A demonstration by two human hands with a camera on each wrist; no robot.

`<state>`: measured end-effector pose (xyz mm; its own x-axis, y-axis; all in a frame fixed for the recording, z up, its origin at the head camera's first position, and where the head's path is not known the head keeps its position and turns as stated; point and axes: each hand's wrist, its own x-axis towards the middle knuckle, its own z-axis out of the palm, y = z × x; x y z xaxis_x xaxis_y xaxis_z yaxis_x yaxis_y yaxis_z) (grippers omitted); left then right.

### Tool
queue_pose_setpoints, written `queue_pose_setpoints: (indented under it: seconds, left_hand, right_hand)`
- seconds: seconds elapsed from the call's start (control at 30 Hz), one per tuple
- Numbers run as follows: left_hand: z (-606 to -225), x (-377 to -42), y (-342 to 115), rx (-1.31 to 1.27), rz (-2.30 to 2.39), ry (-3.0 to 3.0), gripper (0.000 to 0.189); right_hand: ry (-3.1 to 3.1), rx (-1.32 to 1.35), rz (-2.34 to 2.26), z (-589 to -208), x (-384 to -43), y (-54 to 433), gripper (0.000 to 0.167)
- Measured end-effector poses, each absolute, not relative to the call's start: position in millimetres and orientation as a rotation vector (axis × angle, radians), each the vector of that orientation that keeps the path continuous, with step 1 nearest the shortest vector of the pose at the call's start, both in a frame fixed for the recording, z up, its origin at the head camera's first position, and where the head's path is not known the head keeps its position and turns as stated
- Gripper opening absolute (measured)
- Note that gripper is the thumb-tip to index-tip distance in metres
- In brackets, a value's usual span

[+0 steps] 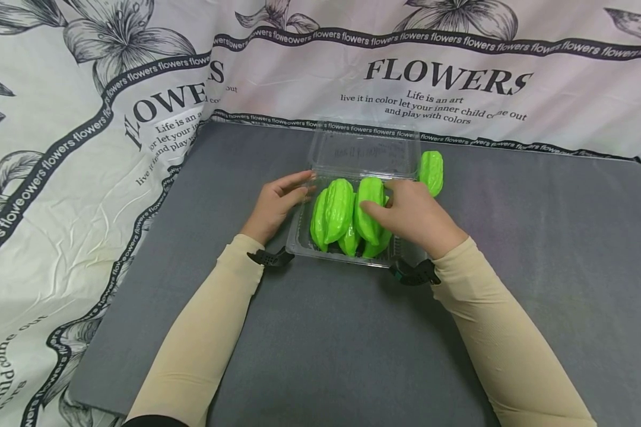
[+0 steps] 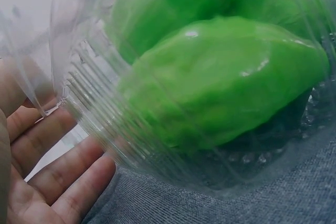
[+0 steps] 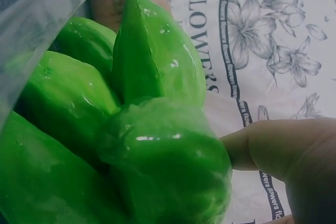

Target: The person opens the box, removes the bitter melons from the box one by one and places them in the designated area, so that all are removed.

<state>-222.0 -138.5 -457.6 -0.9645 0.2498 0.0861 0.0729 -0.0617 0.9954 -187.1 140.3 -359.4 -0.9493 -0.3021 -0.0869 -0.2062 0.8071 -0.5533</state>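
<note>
A clear plastic clamshell box (image 1: 342, 256) stands with its lid (image 1: 365, 153) raised at the back. Several shiny green star fruit lie inside, some stacked on others. My right hand (image 1: 413, 216) pinches the upper right star fruit (image 1: 370, 204) between thumb and fingers; its thumb (image 3: 236, 150) presses the fruit's side in the right wrist view. At the box's left side is my left hand (image 1: 275, 204). Its fairly straight fingers (image 2: 84, 182) rest at the ribbed wall (image 2: 105, 114) in the left wrist view. Another star fruit (image 2: 226, 82) shows through that wall.
One more star fruit (image 1: 431, 172) lies outside the box, behind my right hand. The box stands on a grey table cover (image 1: 320, 344). White cloth printed with flowers and lettering (image 1: 448, 77) hangs behind and along the left side.
</note>
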Motion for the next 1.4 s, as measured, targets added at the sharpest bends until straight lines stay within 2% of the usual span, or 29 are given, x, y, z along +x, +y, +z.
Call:
queue_pose_setpoints:
  seconds: [0.27, 0.6, 0.73, 0.87, 1.0, 1.27, 1.4]
  left_hand:
    - [-456, -222, -138, 0.365, 2.18, 2.07, 0.044]
    - [-457, -222, -139, 0.362, 2.18, 2.062, 0.044]
    - [-456, -221, -138, 0.365, 2.179, 2.059, 0.044]
    - [-457, -222, -138, 0.363, 2.179, 2.052, 0.044]
    - [-457, -222, -139, 0.367, 2.175, 2.058, 0.044]
    - [-457, -222, -139, 0.369, 2.165, 2.077, 0.044]
    - [-457, -222, -138, 0.365, 2.17, 2.072, 0.044]
  right_hand:
    - [2.785, -0.388, -0.868, -356, -186, 143, 0.038]
    - [2.742, -0.34, -0.904, -346, -186, 148, 0.068]
    - [2.745, -0.314, -0.899, -341, -187, 153, 0.076]
    - [2.786, -0.306, -0.885, -337, -189, 161, 0.073]
    - [2.834, -0.291, -0.879, -333, -191, 168, 0.06]
    - [2.871, -0.227, -0.887, -327, -194, 184, 0.072]
    - [2.906, -0.217, -0.902, -325, -195, 191, 0.064]
